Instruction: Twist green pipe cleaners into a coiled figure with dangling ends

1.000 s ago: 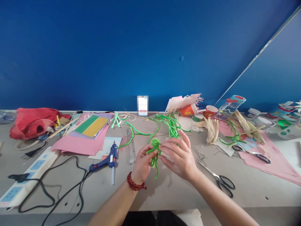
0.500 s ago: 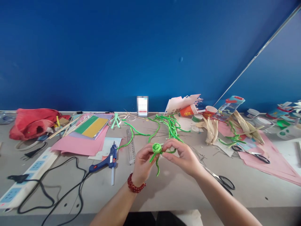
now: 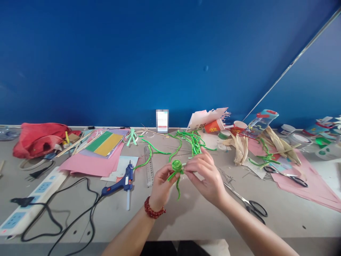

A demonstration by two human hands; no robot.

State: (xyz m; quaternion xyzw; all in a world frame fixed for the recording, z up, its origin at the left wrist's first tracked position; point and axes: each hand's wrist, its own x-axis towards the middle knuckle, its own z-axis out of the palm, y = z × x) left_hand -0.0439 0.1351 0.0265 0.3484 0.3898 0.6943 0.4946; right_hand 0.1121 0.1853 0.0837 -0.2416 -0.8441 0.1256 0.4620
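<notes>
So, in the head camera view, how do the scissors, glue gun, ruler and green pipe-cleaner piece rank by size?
Largest first: scissors, then glue gun. The ruler and the green pipe-cleaner piece look about equal; the piece sits nearer the camera, so I won't rank them.

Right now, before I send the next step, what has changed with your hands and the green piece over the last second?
The right hand has moved in from its spread position, closing on the right side of the coiled green pipe-cleaner figure. The figure has tipped, turning its coil upward. The left hand still grips it. The blue hot glue gun and scissors stayed put.
</notes>
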